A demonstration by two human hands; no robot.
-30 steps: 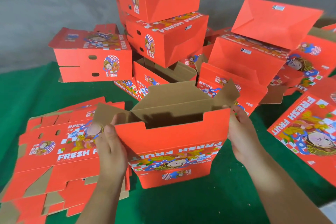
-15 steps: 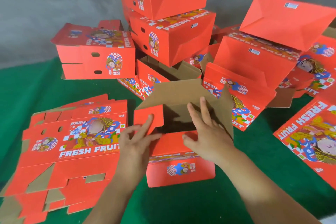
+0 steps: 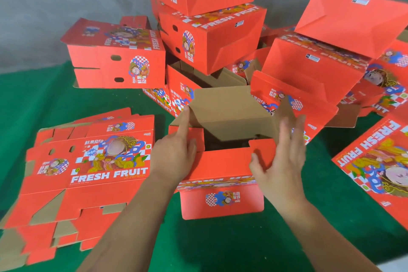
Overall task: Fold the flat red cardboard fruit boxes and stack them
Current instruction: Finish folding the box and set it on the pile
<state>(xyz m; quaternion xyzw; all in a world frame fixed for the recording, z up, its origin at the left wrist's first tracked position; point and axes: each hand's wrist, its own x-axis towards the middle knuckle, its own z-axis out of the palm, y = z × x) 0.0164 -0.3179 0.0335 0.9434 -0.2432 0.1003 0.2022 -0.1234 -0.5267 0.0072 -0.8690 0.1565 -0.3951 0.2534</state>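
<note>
1. A half-folded box [image 3: 221, 185] stands on the green table [image 3: 220, 245], its brown far flap [image 3: 229, 110] up.
2. The left hand [image 3: 174, 157] lies flat on the left red flap [image 3: 194, 137], fingers straight, forefinger touching the brown flap's edge.
3. The right hand [image 3: 280, 161] is spread with straight fingers at the right flap [image 3: 262, 150]; contact seems likely but is blurred.
4. Flat boxes [image 3: 88, 170] lie just left; folded boxes [image 3: 209, 35] are stacked behind.
</note>
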